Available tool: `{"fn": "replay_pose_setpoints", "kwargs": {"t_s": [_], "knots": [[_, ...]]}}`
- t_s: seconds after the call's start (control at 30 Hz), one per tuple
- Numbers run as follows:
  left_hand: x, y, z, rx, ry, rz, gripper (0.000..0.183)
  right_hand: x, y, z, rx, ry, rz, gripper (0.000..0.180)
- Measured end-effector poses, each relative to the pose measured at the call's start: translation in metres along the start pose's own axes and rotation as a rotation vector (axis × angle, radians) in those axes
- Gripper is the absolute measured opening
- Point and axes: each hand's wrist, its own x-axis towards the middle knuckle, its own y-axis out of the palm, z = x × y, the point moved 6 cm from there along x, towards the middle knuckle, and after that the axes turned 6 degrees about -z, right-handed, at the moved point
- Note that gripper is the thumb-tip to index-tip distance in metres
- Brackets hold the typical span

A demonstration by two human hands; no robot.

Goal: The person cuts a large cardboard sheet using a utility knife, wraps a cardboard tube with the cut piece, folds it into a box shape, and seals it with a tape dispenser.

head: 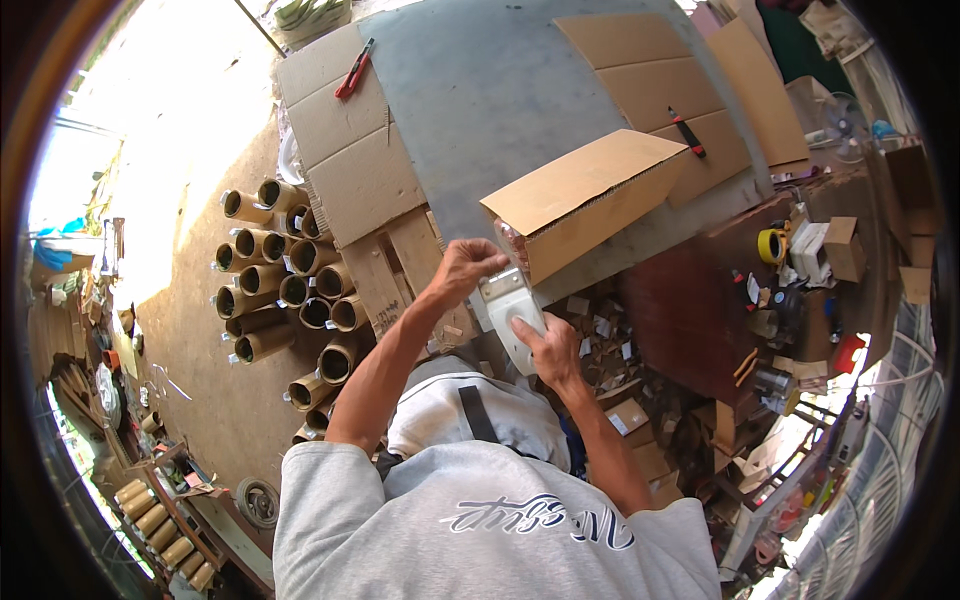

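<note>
My right hand [553, 352] grips a white hand-held tool [519, 319], which has a metal plate at its far end and looks like a tape dispenser. The thumb lies across its upper face. Just beyond that metal end, my left hand [472, 266] has thumb and fingertips pinched together; whether something thin is between them is too small to tell. Close by both hands, a brown cardboard box [592, 195] lies at the near edge of the grey tabletop [502, 82]. Reddish-brown contents show at the box's near end.
Cardboard sheets [367, 157] lie along the table's left side, with a red utility knife [354, 69] on one. A black-and-red knife [688, 133] rests on the right-hand cardboard. Several cardboard tubes [262, 279] stand on the floor at left. Cardboard scraps [600, 330] litter the space below right.
</note>
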Motion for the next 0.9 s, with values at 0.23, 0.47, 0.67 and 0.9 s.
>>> {"fn": "replay_pose_setpoints", "kwargs": {"t_s": [0.23,0.47,0.67,0.9], "knots": [[0.095,-0.069,-0.004,0.06,0.104,0.012,0.03,0.031,0.047,0.001,-0.122,0.11,-0.144,0.055],[0.179,-0.075,-0.008,0.053,0.105,0.111,0.029,0.036,0.07,-0.009,-0.251,0.178,-0.283,0.051],[0.214,-0.063,0.0,0.076,0.079,0.203,0.027,0.056,0.094,-0.01,-0.205,0.156,-0.334,0.058],[0.231,-0.015,0.028,0.084,0.044,0.3,0.023,0.065,0.096,-0.02,-0.209,0.217,-0.343,0.057]]}}
